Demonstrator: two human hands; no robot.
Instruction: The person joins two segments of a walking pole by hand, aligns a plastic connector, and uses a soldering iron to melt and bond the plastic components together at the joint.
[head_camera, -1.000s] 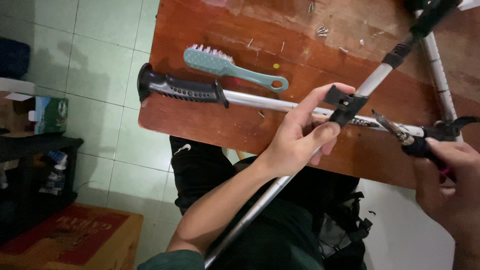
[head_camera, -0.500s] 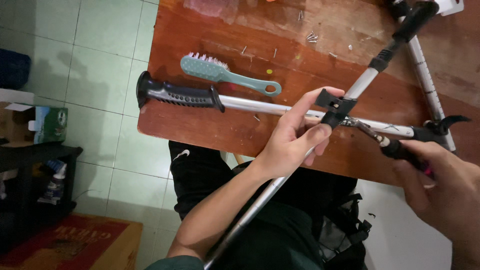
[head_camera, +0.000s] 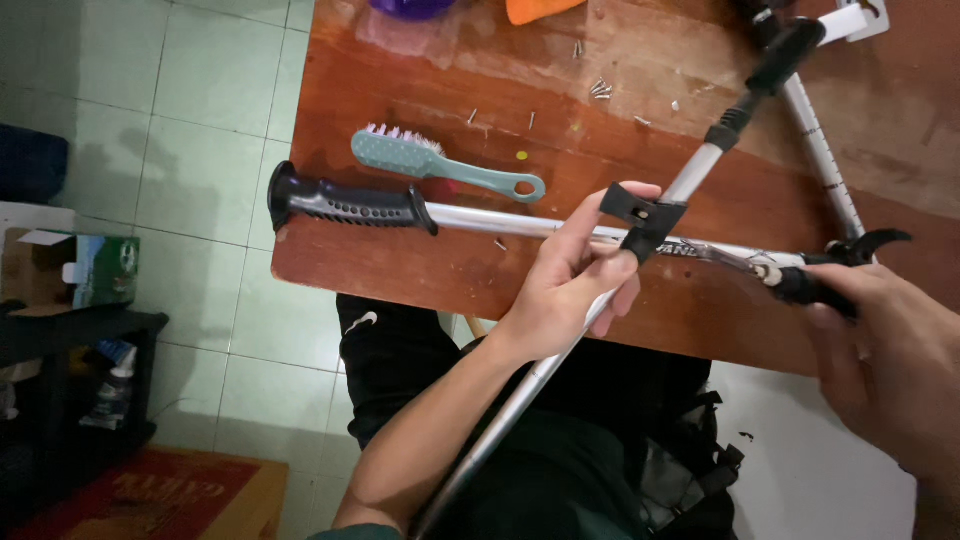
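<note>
Right hand (head_camera: 885, 350) is wrapped around the black handle of some pliers (head_camera: 775, 278), tips aimed at the clamp. Left hand (head_camera: 570, 285) pinches the black clamp (head_camera: 640, 213) on a silver pole (head_camera: 560, 350) slanting across the wooden table (head_camera: 420, 270). Farther back: another pole with a black grip (head_camera: 345, 203), a teal brush (head_camera: 440, 165), loose screws (head_camera: 600, 90).

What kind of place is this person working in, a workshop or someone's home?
Probably a room at home used for repairs, not a proper workshop. A worn wooden table stands on pale green floor tiles, loose screws lie scattered on it beside a teal brush, and a low dark shelf holds household boxes.
</note>
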